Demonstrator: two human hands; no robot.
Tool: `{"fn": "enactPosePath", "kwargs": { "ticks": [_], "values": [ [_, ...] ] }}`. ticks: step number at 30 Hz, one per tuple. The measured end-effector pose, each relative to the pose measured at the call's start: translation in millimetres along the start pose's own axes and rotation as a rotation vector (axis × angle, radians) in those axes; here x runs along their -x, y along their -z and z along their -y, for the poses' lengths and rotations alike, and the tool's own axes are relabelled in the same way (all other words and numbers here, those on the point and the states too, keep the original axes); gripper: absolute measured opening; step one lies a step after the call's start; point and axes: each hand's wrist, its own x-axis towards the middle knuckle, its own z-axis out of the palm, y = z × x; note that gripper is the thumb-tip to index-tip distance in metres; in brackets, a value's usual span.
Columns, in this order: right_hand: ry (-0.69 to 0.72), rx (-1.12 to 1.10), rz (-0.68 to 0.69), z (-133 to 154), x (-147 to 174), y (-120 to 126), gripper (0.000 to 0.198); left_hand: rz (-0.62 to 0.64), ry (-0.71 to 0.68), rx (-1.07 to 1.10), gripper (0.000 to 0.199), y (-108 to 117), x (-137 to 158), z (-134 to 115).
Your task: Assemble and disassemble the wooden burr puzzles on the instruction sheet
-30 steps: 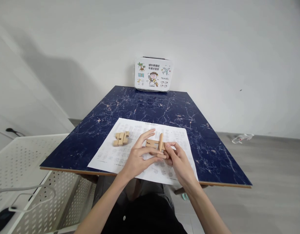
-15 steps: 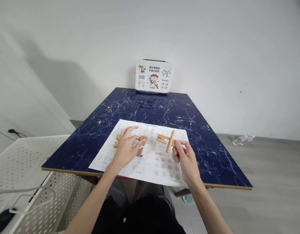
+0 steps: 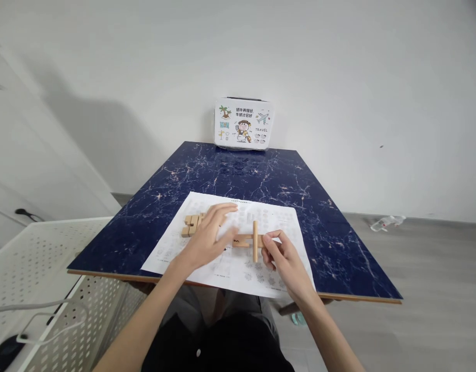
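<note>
My right hand (image 3: 286, 261) pinches the right end of a flat, notched wooden puzzle piece (image 3: 241, 241). A round wooden rod (image 3: 255, 242) crosses this piece, standing lengthwise to the table. To its left, my left hand (image 3: 207, 240) hovers with fingers stretched and apart; its thumb is blurred by motion close to the held piece's marked end. Partly hidden behind the left hand, several notched wooden blocks (image 3: 191, 226) lie side by side. Under all of this is a white printed sheet (image 3: 207, 279) with rows of small faint diagrams.
The sheet lies on a dark blue marbled table (image 3: 238, 175). A white cartoon-printed case (image 3: 243, 124) stands at the far edge against the wall. A white perforated rack (image 3: 44, 248) with a cable is at the left. A clear plastic item (image 3: 387, 223) lies on the floor at right.
My right hand has brought the puzzle piece and rod left and nearer to me, turning the rod straighter. My left hand has lifted its fingertips off a wooden block and shifted slightly right.
</note>
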Motion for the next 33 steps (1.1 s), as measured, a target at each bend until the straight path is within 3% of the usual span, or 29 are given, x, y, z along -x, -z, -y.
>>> {"fn": "enactPosePath", "kwargs": {
  "ticks": [3, 5, 9, 12, 19, 21, 24, 27, 33],
  "values": [
    [0.014, 0.011, 0.019, 2.5, 1.5, -1.8, 0.040, 0.186, 0.001, 0.063, 0.107, 0.6, 6.4, -18.8],
    [0.018, 0.017, 0.038, 4.8, 3.1, -3.7, 0.039, 0.254, 0.009, 0.052, 0.122, -3.0, 8.3, -24.9],
    [0.007, 0.014, 0.077, 8.4, 6.6, -7.4, 0.037, 0.224, -0.037, 0.055, 0.099, -12.2, 9.5, -25.5],
    [0.015, 0.027, 0.042, 10.6, 7.1, -5.3, 0.038, 0.157, -0.046, 0.044, 0.093, -11.8, 12.0, -22.4],
    [0.072, 0.059, -0.179, 17.1, -3.7, 24.9, 0.038, 0.084, 0.011, -0.042, 0.086, 18.3, 14.9, -0.5],
    [0.074, 0.105, -0.160, 15.1, -11.3, 31.3, 0.038, 0.147, 0.055, -0.084, 0.088, 22.6, 10.0, 10.5],
    [0.046, 0.256, -0.018, 9.3, -27.3, 33.0, 0.039, 0.254, 0.095, -0.119, 0.090, 20.9, -1.8, 26.1],
    [0.022, 0.415, 0.105, 5.7, -46.7, 28.0, 0.038, 0.373, 0.108, -0.116, 0.087, 16.7, -14.6, 38.3],
    [-0.011, 0.519, 0.224, 7.2, -88.2, 11.4, 0.025, 0.544, 0.073, -0.080, 0.087, 23.9, -33.5, 53.1]
  ]
}}
